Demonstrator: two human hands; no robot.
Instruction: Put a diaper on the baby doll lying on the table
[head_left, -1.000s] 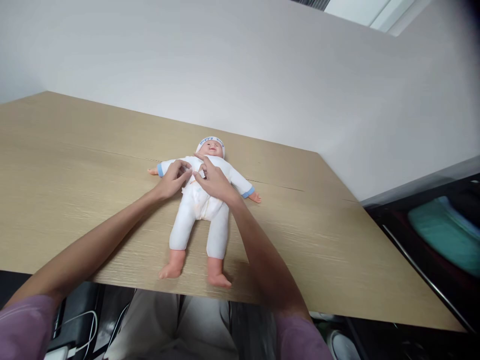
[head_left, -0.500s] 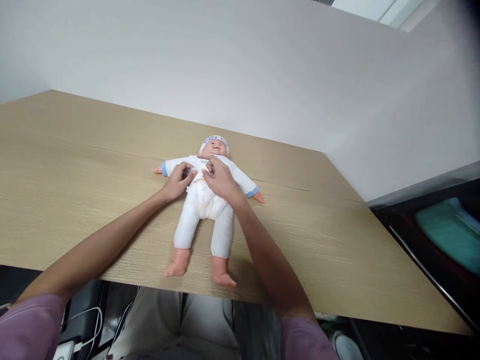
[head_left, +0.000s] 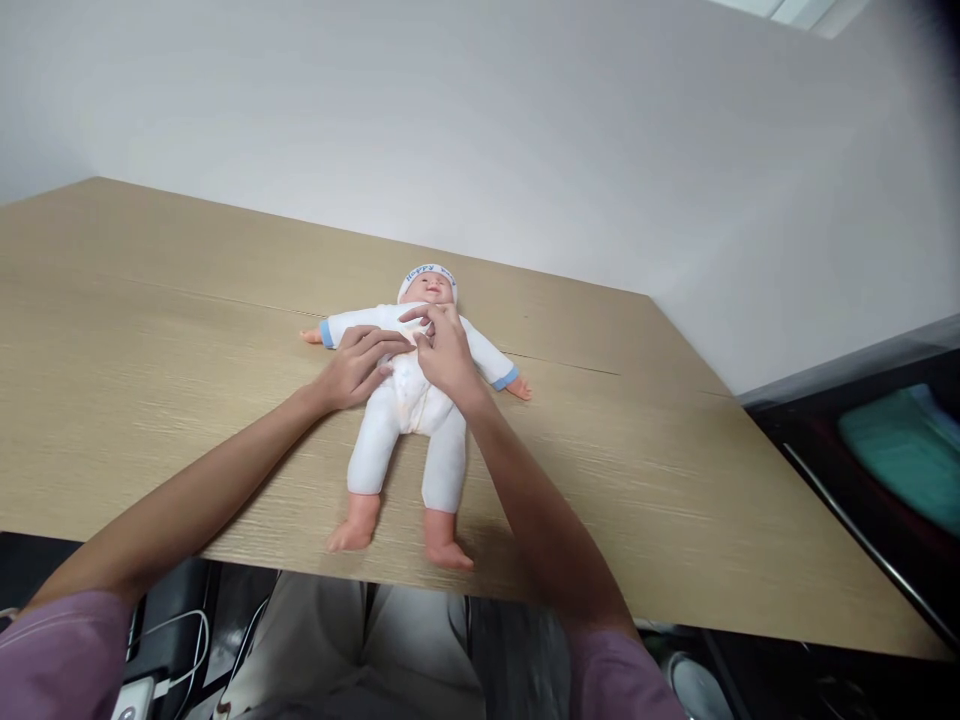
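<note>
A baby doll (head_left: 444,465) in white clothes with blue cuffs lies on its back, feet towards me. Around its hips is a white diaper (head_left: 411,392) with faint orange markings. My left hand (head_left: 360,368) rests at the diaper's left side, fingers stretched across the doll's belly and thumb lower down. From the right, my right hand (head_left: 444,355) bends over the waist, its thumb and curled fingers closed at the diaper's upper edge near my left fingertips. The exact grip there is partly hidden by the fingers.
The wooden table (head_left: 187,400) reaches back to a pale wall (head_left: 375,120). At the right stands a dark object with a green patch (head_left: 900,450). A white cable (head_left: 202,645) and a white plug-like box (head_left: 135,697) are below the front edge.
My left fingers have straightened from a pinch and moved right across the belly. My right hand has shifted slightly and stays at the waist. The doll lies in the same pose.
</note>
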